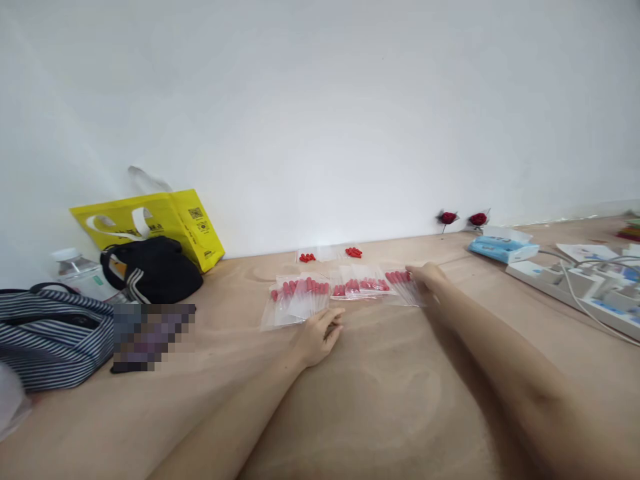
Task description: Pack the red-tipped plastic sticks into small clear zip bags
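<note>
Several clear plastic bags [345, 287] holding small red pieces lie in a row on the wooden table [380, 400]. My left hand [320, 337] rests on the table just below the left bags [295, 297], fingers loosely curled and touching their edge. My right hand [425, 277] reaches to the rightmost bag [403, 283], its fingers laid on it. Two small heaps of loose red pieces [354, 252] lie behind the row, near the wall.
At the left stand a yellow paper bag [165, 217], a black bag [150, 267], a striped bag [50, 333] and a water bottle [75, 270]. At the right are a blue tissue pack [503, 247], a white power strip with cables [575, 283] and two red roses [463, 218].
</note>
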`<state>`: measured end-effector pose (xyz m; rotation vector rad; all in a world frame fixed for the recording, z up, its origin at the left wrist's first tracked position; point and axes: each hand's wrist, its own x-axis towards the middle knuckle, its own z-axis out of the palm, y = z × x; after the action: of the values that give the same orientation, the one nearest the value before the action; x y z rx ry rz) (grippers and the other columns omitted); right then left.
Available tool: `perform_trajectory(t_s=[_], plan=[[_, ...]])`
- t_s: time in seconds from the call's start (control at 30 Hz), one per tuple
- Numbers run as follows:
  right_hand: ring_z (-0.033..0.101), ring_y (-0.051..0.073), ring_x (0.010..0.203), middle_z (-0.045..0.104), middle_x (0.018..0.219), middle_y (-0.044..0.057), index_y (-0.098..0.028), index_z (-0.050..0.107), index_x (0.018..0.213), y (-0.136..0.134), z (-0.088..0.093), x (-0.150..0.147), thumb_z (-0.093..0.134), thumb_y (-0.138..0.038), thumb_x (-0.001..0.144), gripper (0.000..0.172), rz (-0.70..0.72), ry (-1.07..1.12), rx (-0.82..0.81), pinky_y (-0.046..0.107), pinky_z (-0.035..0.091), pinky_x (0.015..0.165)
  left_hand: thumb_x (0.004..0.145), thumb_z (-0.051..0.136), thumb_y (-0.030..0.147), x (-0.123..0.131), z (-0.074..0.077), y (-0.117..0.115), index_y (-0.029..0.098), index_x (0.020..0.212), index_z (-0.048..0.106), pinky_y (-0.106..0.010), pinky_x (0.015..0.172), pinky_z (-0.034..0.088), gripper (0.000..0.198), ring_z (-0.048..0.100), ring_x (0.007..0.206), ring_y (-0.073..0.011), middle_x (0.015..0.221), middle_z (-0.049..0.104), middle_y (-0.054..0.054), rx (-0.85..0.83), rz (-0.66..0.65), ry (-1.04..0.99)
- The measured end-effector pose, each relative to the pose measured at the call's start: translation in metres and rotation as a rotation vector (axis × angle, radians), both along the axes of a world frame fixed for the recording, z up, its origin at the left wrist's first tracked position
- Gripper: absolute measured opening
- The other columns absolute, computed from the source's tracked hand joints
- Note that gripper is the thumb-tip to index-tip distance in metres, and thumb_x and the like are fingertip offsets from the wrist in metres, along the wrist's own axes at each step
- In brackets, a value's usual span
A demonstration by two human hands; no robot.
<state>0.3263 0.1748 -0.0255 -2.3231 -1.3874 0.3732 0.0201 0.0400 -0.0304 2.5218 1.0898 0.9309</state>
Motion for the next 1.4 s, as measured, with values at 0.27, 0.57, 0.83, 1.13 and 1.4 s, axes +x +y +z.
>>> perform_trajectory(t_s=[0.27,0.57,0.83,1.13,1.4], plan=[[0.059,0.021,0.058,0.055,0.05,0.008,-0.013,0.055,0.058,0.006,0.002,-0.001,0.056,-0.032,0.069,0.022,0.04,0.18,0.009,0.024,0.04,0.045,0.079,0.045,0.016,0.0,0.003,0.0,0.017,0.101,0.05,-0.027,0.073,0.048,0.022,0.058,0.08,-0.0136,0.089,0.058,-0.005,0.014,-0.002,0.005],[0.058,0.008,0.049,0.054,0.059,-0.003,-0.019,0.039,0.074,-0.044,0.049,0.023,0.039,-0.029,0.086,0.016,0.257,0.505,0.336,0.018,0.047,0.047,0.081,0.044,0.017,0.001,0.004,0.001,0.018,0.1,0.05,-0.028,0.072,0.047,0.021,0.057,0.08,-0.0141,0.09,0.058,-0.005,0.036,-0.018,0.037],[0.061,0.014,0.068,0.058,0.079,0.001,-0.022,0.035,0.08,-0.092,0.048,-0.027,0.047,-0.052,0.077,0.033,0.76,0.845,0.788,0.036,0.053,0.066,0.081,0.045,0.018,0.001,0.004,0.0,0.019,0.107,0.046,-0.033,0.079,0.047,0.027,0.055,0.089,-0.0173,0.098,0.056,-0.007,0.133,0.021,0.055],[0.054,0.018,0.094,0.056,0.098,0.011,-0.021,0.036,0.081,-0.12,-0.016,-0.077,0.036,-0.032,0.088,0.013,1.027,0.51,0.862,0.038,0.043,0.078,0.079,0.052,0.023,0.001,0.006,-0.003,0.02,0.122,0.035,-0.038,0.091,0.043,0.047,0.046,0.109,-0.0209,0.115,0.047,-0.01,0.381,0.084,0.004],[0.055,0.017,0.092,0.057,0.094,0.011,-0.021,0.036,0.082,-0.128,-0.014,-0.075,0.035,-0.026,0.088,0.008,1.239,0.281,0.75,0.032,0.045,0.073,0.084,0.044,0.017,-0.002,0.001,0.001,0.02,0.102,0.056,-0.03,0.078,0.051,0.022,0.059,0.091,-0.0156,0.099,0.063,-0.007,0.513,-0.077,0.115]])
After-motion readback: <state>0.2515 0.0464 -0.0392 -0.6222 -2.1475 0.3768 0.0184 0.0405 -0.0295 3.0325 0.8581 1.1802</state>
